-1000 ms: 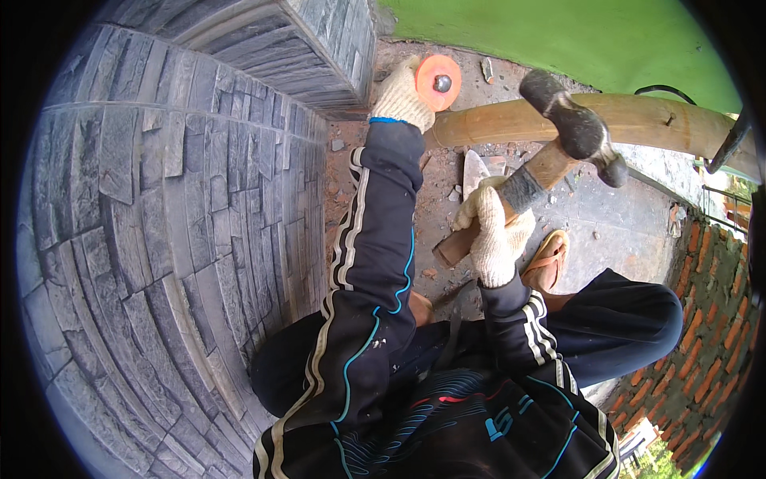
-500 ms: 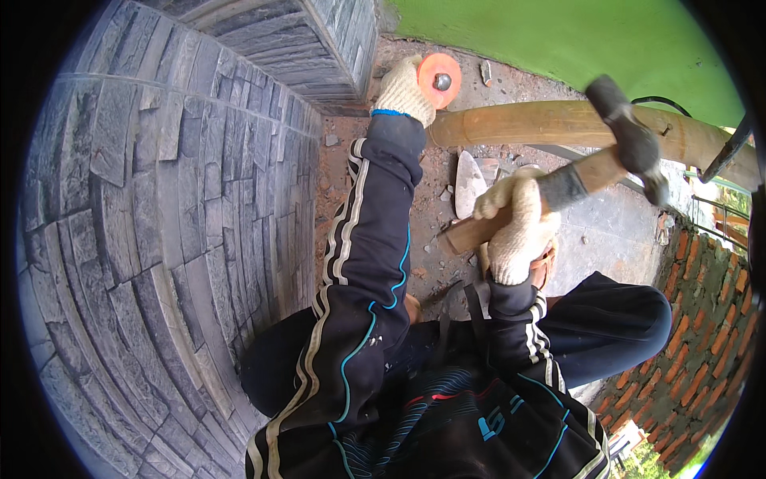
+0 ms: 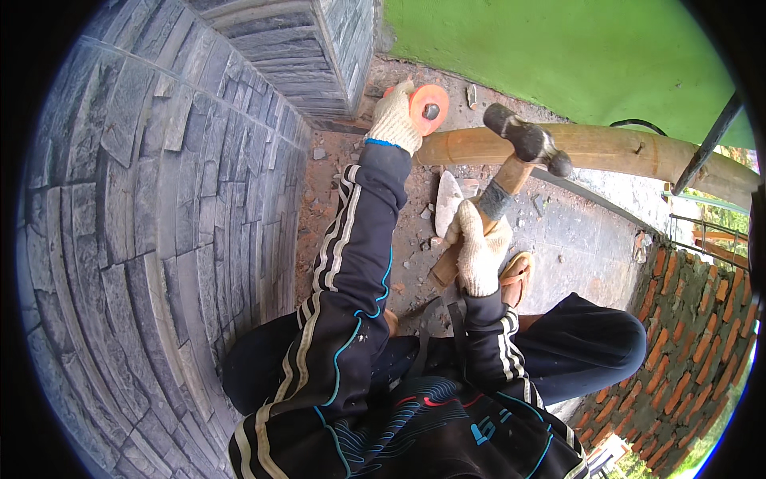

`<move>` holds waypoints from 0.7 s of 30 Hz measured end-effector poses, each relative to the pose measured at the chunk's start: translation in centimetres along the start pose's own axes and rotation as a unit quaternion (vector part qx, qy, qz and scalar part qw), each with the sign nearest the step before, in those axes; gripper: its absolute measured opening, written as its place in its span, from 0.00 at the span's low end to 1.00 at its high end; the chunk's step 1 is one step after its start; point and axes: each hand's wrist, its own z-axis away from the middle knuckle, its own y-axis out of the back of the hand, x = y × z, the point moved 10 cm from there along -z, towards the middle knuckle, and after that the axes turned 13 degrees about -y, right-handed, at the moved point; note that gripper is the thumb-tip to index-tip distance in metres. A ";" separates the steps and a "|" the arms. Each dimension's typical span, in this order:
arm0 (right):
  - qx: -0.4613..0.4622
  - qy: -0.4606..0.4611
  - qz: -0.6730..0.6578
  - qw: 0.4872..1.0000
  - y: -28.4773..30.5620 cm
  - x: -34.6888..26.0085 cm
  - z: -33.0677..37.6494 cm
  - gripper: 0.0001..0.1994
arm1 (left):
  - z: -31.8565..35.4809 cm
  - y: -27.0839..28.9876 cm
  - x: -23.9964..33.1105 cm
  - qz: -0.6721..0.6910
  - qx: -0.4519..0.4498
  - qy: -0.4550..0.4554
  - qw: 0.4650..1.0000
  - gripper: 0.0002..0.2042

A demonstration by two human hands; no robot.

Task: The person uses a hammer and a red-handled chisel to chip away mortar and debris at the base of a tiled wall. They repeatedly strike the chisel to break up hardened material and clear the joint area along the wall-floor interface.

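Left of the wooden pole (image 3: 606, 150), a curved wall of grey stacked stone (image 3: 159, 239) fills the view, ending in a square stone-clad pillar (image 3: 319, 48). At the pole's near end, just beside the pillar's foot, the gloved left hand (image 3: 395, 121) has its grip closed on an orange disc (image 3: 429, 108) with a dark hole at its middle. A pale trowel blade (image 3: 447, 201) lies on the gritty ground below the pole. Right of it, the gloved right hand (image 3: 479, 247) has its grip clamped around the wooden handle of a hammer (image 3: 511, 160), whose dark head is raised over the pole. Beyond the pole rises a green wall (image 3: 558, 56); a red brick wall (image 3: 686, 319) stands further right.
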 end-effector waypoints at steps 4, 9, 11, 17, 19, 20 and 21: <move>-0.002 0.011 -0.025 1.000 2.4 -0.7 -0.1 0.09 | -0.5 -0.1 3.4 0.018 -0.043 0.028 0.999 0.32; -0.024 -0.008 -0.027 0.999 0.5 0.2 0.6 0.09 | 1.5 -2.4 -2.8 0.432 0.138 0.217 0.864 0.17; -0.038 -0.013 -0.026 0.999 -0.3 0.2 0.9 0.09 | 2.5 -4.5 -5.0 0.594 0.229 0.255 0.728 0.11; -0.040 -0.003 -0.001 0.999 0.2 -0.3 0.8 0.08 | 2.3 -4.9 -2.7 0.593 0.203 0.320 0.710 0.09; -0.035 -0.015 -0.006 0.999 0.2 -0.2 1.1 0.08 | 1.9 -5.5 -3.7 0.602 0.217 0.276 0.718 0.10; -0.032 -0.021 -0.008 0.999 0.2 -0.1 1.2 0.08 | 1.7 -5.2 -3.6 0.603 0.222 0.260 0.721 0.10; -0.031 -0.009 -0.005 0.999 0.2 -0.4 1.2 0.08 | 1.7 -5.0 -3.8 0.601 0.225 0.254 0.724 0.12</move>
